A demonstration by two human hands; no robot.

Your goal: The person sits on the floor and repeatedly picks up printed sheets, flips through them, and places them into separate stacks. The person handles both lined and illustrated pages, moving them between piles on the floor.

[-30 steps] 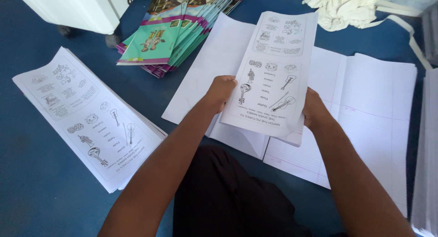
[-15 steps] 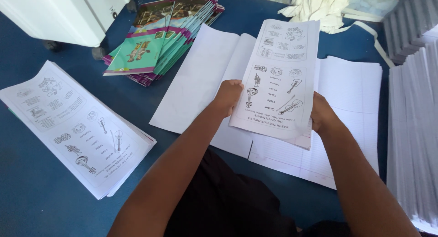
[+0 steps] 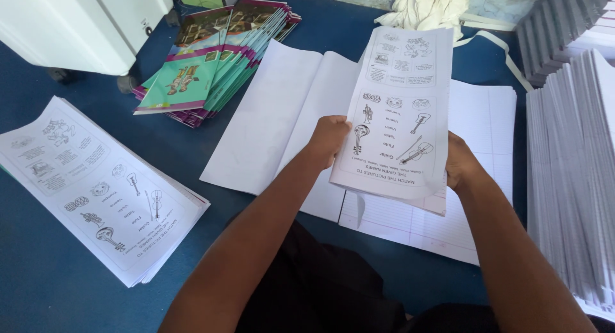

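Worksheets [image 3: 398, 112], a thin sheaf printed with little instrument drawings, stood between our two hands, lifted off the floor [image 3: 38, 288] and tilted away from us. Their long axis ran from near our chest out toward the far cloth, leaning slightly right at the top. We gripped them at the near end only: the left hand [image 3: 328, 139] pinched the left edge, thumb tucked behind, and the right hand [image 3: 462, 165] clamped the right edge a little lower. The hands sat apart, one sheaf-width between them, both closed on the paper. Neither was clearly nearer; both already touched it. How many sheets the sheaf held we could not tell, though a second edge peeked out beneath the lower right corner.

Directly under the sheaf lay big sheets [image 3: 282, 115] of blank and faintly ruled paper, spread open; we counted at least two overlapping, the ruled one to the right.

To our left lay one pile of printed pages [image 3: 96, 185], same drawings, long axis slanting from far left to near right, well apart from the left hand.

Beyond it, far left, one fanned stack of booklets [image 3: 205, 70] with green and purple covers; too many to count.

Along the right edge ran white stacks [image 3: 576, 153] of paper in slanted rows. One crumpled cloth [image 3: 426, 6] lay at the far side, and a white cabinet [image 3: 70, 25] stood at far left.
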